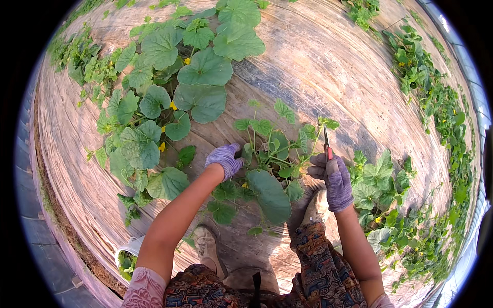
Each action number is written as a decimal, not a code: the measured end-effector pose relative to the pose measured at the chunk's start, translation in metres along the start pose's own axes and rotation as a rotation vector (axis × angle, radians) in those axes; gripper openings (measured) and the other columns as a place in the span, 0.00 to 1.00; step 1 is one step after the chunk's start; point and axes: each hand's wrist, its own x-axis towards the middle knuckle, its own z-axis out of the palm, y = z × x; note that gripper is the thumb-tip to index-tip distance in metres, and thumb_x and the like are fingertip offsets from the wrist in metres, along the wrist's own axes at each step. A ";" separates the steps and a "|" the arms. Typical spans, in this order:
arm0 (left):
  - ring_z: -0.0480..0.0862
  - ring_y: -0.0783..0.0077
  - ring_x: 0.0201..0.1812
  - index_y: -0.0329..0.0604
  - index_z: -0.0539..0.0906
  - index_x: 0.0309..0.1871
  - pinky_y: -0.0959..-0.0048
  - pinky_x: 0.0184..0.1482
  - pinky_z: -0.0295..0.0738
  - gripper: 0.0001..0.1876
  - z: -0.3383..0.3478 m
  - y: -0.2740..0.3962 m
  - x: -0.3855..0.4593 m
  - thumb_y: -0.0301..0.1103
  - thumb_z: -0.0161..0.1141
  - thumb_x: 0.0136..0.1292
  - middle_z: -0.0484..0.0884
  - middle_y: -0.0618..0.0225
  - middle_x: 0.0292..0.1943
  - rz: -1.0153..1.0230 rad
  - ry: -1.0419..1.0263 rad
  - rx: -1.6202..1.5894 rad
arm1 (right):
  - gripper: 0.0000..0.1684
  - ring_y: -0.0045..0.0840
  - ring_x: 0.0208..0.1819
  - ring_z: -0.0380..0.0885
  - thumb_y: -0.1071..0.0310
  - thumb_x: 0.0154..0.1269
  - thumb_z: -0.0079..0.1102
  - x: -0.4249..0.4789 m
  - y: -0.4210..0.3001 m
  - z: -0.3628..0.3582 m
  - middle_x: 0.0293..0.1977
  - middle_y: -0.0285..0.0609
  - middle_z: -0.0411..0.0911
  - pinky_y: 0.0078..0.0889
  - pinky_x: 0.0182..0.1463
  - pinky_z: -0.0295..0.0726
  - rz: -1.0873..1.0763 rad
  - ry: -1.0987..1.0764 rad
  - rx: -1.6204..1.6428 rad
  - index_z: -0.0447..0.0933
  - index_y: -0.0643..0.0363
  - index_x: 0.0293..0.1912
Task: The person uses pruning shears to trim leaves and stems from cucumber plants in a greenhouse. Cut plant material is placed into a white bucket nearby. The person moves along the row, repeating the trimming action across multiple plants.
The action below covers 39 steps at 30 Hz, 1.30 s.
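Both of my hands wear purple knit gloves. My left hand [226, 160] is at the left side of a low vine plant [278, 150], fingers curled near its leaves; whether they grip a leaf or stem cannot be told. My right hand [334, 177], to the right of the same plant, holds small pointed snips [328, 149] with red on the handle, the blades pointing up and away from me beside a thin shoot. A large dark green leaf [269, 196] spreads between my hands, nearer my feet. Yellow flowers show among the stems.
Wrinkled plastic sheeting [300, 88] covers the ground. A bigger vine with broad leaves [202, 67] spreads at upper left, another [375, 181] at right. A white bucket [133, 246] holding cut greenery stands at lower left. My shoes [206, 246] are close below the plant.
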 end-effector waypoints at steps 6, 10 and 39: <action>0.77 0.57 0.38 0.43 0.75 0.43 0.66 0.42 0.71 0.16 -0.021 0.008 -0.019 0.38 0.56 0.51 0.77 0.55 0.36 0.045 0.268 -0.091 | 0.18 0.18 0.24 0.71 0.57 0.64 0.40 -0.007 -0.005 -0.009 0.28 0.40 0.73 0.19 0.30 0.72 0.009 0.062 -0.097 0.67 0.65 0.42; 0.78 0.62 0.32 0.41 0.77 0.41 0.70 0.37 0.72 0.13 -0.021 0.019 -0.027 0.34 0.57 0.51 0.78 0.56 0.32 0.117 0.240 -0.423 | 0.18 0.15 0.19 0.68 0.58 0.63 0.42 -0.012 -0.011 -0.013 0.23 0.37 0.71 0.17 0.26 0.69 0.036 0.085 -0.134 0.67 0.64 0.41; 0.69 0.55 0.50 0.46 0.72 0.49 0.64 0.50 0.66 0.24 -0.041 -0.003 -0.084 0.28 0.58 0.44 0.71 0.59 0.49 0.556 -0.228 0.340 | 0.19 0.14 0.18 0.68 0.57 0.64 0.40 -0.044 0.011 -0.035 0.19 0.36 0.71 0.15 0.21 0.68 0.117 0.033 -0.192 0.69 0.65 0.41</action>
